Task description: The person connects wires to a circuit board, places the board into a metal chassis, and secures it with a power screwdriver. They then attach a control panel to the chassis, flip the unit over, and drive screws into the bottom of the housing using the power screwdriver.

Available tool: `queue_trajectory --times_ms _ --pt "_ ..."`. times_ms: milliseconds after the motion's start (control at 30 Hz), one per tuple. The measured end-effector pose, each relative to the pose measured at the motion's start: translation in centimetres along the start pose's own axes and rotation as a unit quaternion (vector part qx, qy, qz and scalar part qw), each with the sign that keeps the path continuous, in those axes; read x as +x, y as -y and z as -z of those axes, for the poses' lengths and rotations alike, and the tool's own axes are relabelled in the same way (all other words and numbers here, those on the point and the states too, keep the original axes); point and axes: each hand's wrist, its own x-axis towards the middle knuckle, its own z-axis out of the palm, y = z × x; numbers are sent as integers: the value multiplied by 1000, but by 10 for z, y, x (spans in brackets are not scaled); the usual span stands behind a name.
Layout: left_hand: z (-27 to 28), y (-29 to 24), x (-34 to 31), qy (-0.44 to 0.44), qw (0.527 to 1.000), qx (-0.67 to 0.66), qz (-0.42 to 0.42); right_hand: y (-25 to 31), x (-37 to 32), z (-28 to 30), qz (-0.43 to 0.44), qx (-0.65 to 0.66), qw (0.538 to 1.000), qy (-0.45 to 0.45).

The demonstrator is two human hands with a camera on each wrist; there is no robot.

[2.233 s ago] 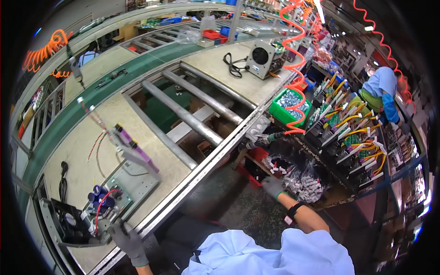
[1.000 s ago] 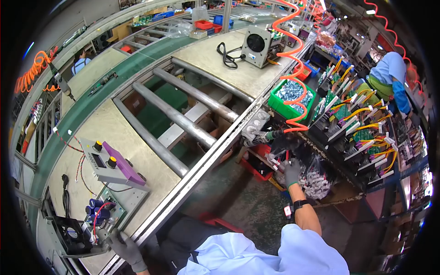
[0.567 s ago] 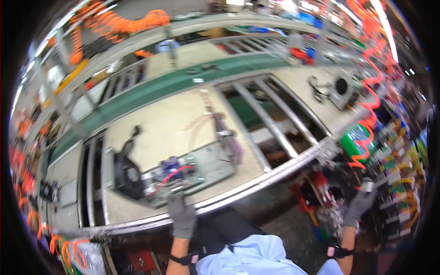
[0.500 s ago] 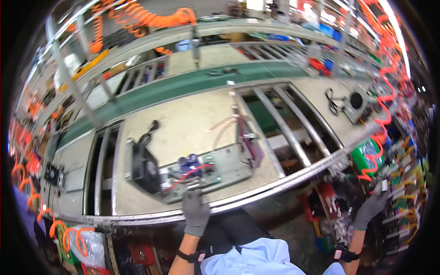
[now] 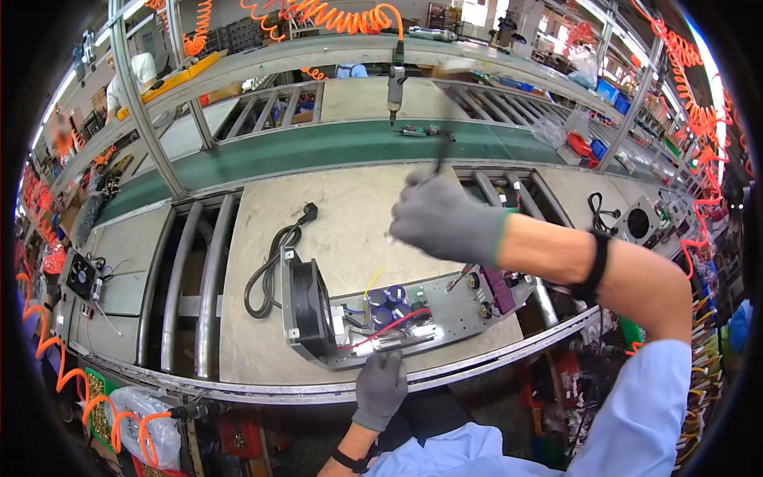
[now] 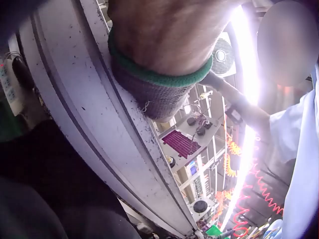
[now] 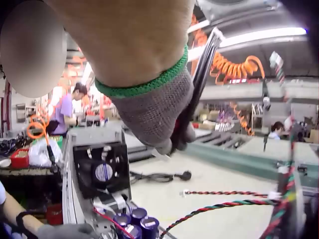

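My gloved right hand (image 5: 449,219) is raised over the far part of a metal chassis (image 5: 465,314). It grips a dark, slender bundle (image 7: 202,67) with a pale end, which looks like sleeved wires. The bundle is motion-blurred in the head view. At the chassis's front edge, my gloved left hand (image 5: 381,389) rests with its fingertips against the rim. The chassis carries a black fan (image 5: 312,306), blue capacitors (image 5: 387,298), a red wire (image 5: 397,322) and a purple part (image 5: 499,290) at its right end. Twisted red, green and black wires (image 7: 214,205) cross the right wrist view.
A coiled black power cord (image 5: 254,294) lies left of the chassis. Rollers (image 5: 181,286) flank the work board. A power screwdriver (image 5: 395,87) hangs over the green belt (image 5: 318,171) beyond. A second fan unit (image 5: 79,274) lies at left, another fan unit (image 5: 638,222) at right.
My right hand has swung from the parts bins at right, up and left over the chassis, with the dark bundle. The view has turned left; my left hand stays at the chassis edge.
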Motion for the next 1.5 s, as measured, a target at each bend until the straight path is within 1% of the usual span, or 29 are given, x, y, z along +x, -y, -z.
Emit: queue_trajectory --times_ms 33,67,133,167,200,233,333,433,500,633,800,900,1000,1067,1300,1400,1500 --pt "1 1 1 9 1000 5 -1 5 18 -13 24 18 993 112" --pt "4 -1 4 11 1000 5 -2 11 31 -24 31 50 980 188" --pt "2 1 4 9 1000 3 6 24 43 -67 1 134 955 264" --pt "2 1 4 9 1000 1 10 28 50 -86 -15 187 920 345" --pt "2 0 5 4 1000 -1 13 35 55 -108 -8 209 891 403" --pt "1 0 7 -2 1000 -3 18 38 57 -113 -1 228 859 459" --pt "-1 -1 5 -15 999 -6 34 42 55 -125 -70 388 759 518" --pt "-2 0 5 -27 999 -2 32 49 60 -136 -51 384 766 513" --pt "-6 4 4 -38 999 4 22 55 65 -143 -52 364 779 508" --pt "-4 1 5 -31 999 -1 28 61 64 -150 -75 382 779 491" --pt "-4 2 6 -30 999 -12 19 64 57 -155 -114 408 772 474" --pt "-5 4 5 -34 999 -20 12 66 52 -156 -140 429 760 468" --pt "-2 3 5 -7 999 -21 31 66 47 -154 -166 449 749 458" --pt "-4 3 6 -16 999 -24 22 67 43 -157 -173 456 745 455" --pt "-2 3 5 5 999 -17 32 66 46 -170 -110 445 772 441" --pt "-5 6 6 -23 1000 -17 13 66 47 -174 -81 436 782 438" --pt "-6 6 6 -26 999 -16 10 66 46 -176 -71 433 784 439"
